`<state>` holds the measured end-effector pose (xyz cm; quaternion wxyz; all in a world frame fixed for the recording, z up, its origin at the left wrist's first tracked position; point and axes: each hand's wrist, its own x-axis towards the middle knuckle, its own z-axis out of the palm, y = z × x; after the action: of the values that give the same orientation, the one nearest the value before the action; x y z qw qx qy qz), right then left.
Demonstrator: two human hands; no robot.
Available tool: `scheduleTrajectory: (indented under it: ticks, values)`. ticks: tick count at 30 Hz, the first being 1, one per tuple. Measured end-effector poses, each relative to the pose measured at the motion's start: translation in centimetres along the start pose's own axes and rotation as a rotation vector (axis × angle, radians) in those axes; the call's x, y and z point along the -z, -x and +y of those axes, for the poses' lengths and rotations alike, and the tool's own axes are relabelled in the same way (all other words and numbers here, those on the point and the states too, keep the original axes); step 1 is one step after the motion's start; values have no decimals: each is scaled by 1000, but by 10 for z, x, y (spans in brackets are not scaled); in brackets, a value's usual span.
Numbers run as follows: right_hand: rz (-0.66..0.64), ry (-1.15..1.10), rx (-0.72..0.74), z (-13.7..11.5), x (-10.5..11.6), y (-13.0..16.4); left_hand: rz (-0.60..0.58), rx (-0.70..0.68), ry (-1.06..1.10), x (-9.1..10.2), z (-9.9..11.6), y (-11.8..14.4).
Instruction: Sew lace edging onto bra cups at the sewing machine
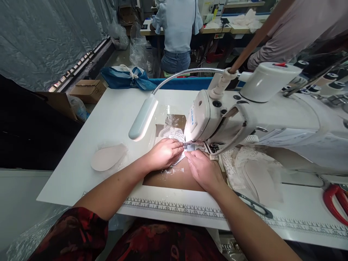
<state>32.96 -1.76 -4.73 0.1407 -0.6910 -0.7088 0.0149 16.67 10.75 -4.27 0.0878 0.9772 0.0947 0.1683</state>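
Note:
A white lace fabric piece (174, 133) lies under the needle area of a white sewing machine (201, 116). My left hand (167, 153) rests on the lace from the left, its fingers curled together and pressing it down beside the presser foot. Just right of the foot, my right hand (203, 168) has its thumb and fingertips closed at the near edge of the lace. Part of the lace is hidden beneath the left fingers. Brown board (168, 180) covered with clear film lies below both hands.
A lamp (143, 117) on a bendable neck lights the spot. Left lies a beige oval pad (107, 158); more pads and lace (254, 174) lie right. Near the front edge are a printed ruler (163, 207), a dark-handled tool (255, 206) and red-handled scissors (335, 203). A person (178, 32) sits ahead.

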Motion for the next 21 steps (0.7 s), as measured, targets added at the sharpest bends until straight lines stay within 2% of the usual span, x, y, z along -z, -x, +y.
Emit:
scheduleTrajectory:
  ticks: [6,11,16,21]
  values:
    - [-5,7,1,0,-1,-1,-22,54,-34,4,4,3]
    - [0,-85,-27,3,-1,2,-70,78,-28,17,8,9]
    - [42,-101,-38,1,1,2,-208,93,89,33,18,12]
    - [-42,-62,44,-5,4,0,-374,109,266,45,33,14]
